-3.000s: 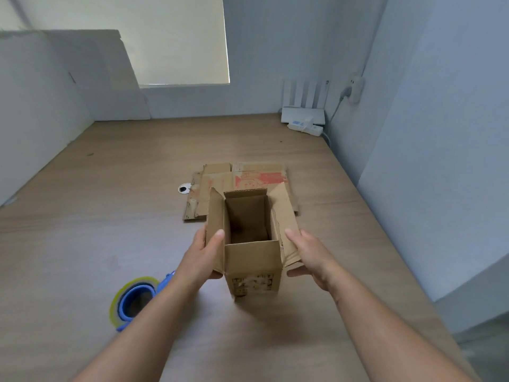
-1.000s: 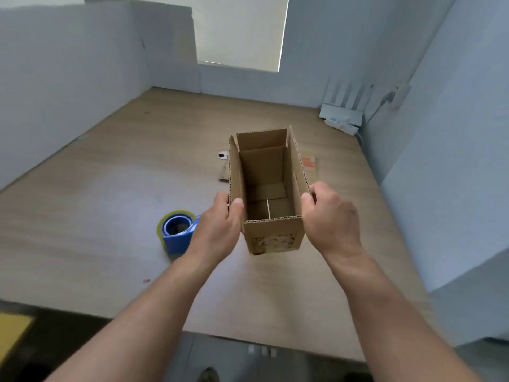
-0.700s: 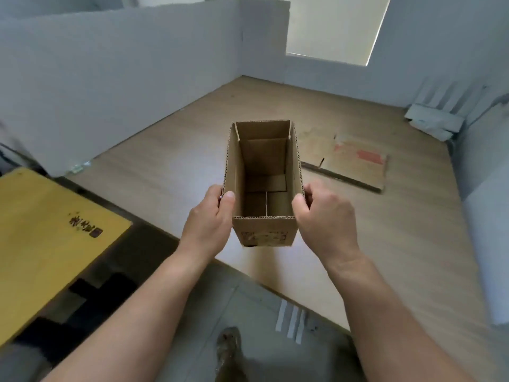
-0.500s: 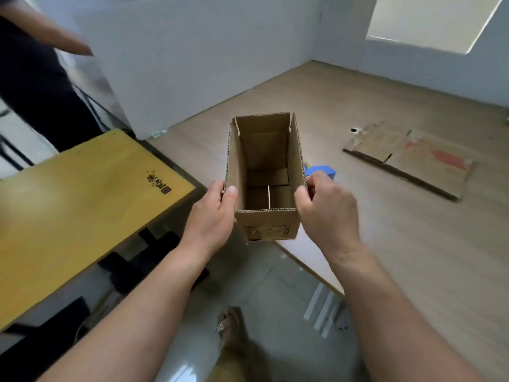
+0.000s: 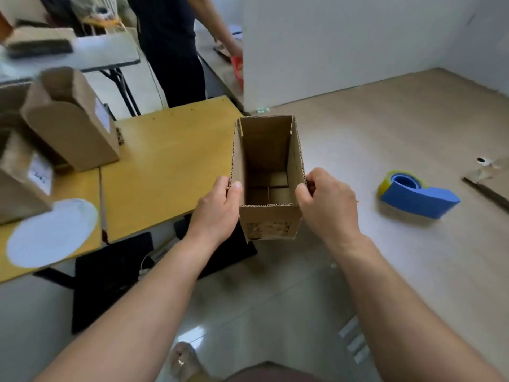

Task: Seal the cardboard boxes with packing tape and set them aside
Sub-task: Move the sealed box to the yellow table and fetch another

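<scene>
Holding a small cardboard box (image 5: 268, 223) in mid-air, a person looks down past both bare forearms. The left hand (image 5: 220, 208) grips the box's left wall, thumb hooked over the rim. The right hand (image 5: 327, 208) is curled round the right wall, fingers pinching its rim. The box is upright with its top open. Its bottom flaps lie closed inside, but whether they are taped cannot be seen.

Below the box is glossy floor. To its left is a yellow table (image 5: 170, 161). Farther left on that table stand two other boxes (image 5: 68, 119), blurred, and a white disc (image 5: 52, 232). To the right of the box, on a pale wood worktop (image 5: 399, 119), lies a blue tape dispenser (image 5: 413, 194), well apart from both hands. Beyond the box, to the left, another person (image 5: 170, 45) stands, partly in view.

The step looks like setting this box aside on the yellow table. To do it well, keep both grips even so the thin walls do not bow. Hold the box level and lift it over the table edge rather than dragging it. Lower it flat onto the bare yellow patch just left of the box. Stop short of the other boxes so none is knocked over, and release both hands together.
</scene>
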`<state>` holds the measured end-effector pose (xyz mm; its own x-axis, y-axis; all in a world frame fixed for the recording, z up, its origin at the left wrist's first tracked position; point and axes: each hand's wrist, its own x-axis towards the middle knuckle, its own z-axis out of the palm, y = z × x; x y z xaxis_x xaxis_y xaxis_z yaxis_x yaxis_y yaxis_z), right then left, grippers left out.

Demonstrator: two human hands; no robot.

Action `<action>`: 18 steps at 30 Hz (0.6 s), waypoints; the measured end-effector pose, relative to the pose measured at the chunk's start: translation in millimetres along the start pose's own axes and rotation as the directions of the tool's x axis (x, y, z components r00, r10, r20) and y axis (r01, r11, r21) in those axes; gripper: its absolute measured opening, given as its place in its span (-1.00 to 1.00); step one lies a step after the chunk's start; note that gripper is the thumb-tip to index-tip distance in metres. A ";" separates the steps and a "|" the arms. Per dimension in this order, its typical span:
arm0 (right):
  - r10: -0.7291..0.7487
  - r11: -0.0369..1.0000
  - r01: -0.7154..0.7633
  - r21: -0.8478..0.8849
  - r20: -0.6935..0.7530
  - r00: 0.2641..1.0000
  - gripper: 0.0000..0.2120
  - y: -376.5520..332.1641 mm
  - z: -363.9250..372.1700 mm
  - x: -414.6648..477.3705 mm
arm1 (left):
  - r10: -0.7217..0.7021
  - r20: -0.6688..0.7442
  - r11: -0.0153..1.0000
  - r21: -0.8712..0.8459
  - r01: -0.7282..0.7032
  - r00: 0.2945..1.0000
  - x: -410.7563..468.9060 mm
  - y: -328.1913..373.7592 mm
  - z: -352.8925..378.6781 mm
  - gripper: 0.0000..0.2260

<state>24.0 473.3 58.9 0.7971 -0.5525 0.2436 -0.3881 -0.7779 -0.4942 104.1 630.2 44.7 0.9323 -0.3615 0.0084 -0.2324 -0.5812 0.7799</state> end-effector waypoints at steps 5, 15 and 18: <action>-0.086 0.994 0.082 0.067 0.056 0.995 -0.87 -89.0 58.6 11.7 | -0.059 -0.052 0.998 0.027 0.061 0.997 22.6 -60.8 -79.4 -0.69; -0.209 0.975 0.193 0.109 0.172 0.963 -0.81 -250.0 160.0 28.6 | -0.151 -0.154 0.987 0.031 0.158 0.976 56.2 -174.8 -219.0 -0.69; -0.231 0.971 0.210 0.116 0.219 0.948 -0.80 -283.5 185.4 34.3 | -0.199 -0.199 0.977 0.039 0.210 0.960 62.9 -202.7 -244.6 -0.69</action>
<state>247.1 730.4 52.7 0.9468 -0.2779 0.1622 -0.1555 -0.8365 -0.5254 277.6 903.7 40.2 0.9960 -0.0862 -0.0222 -0.0417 -0.6722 0.7392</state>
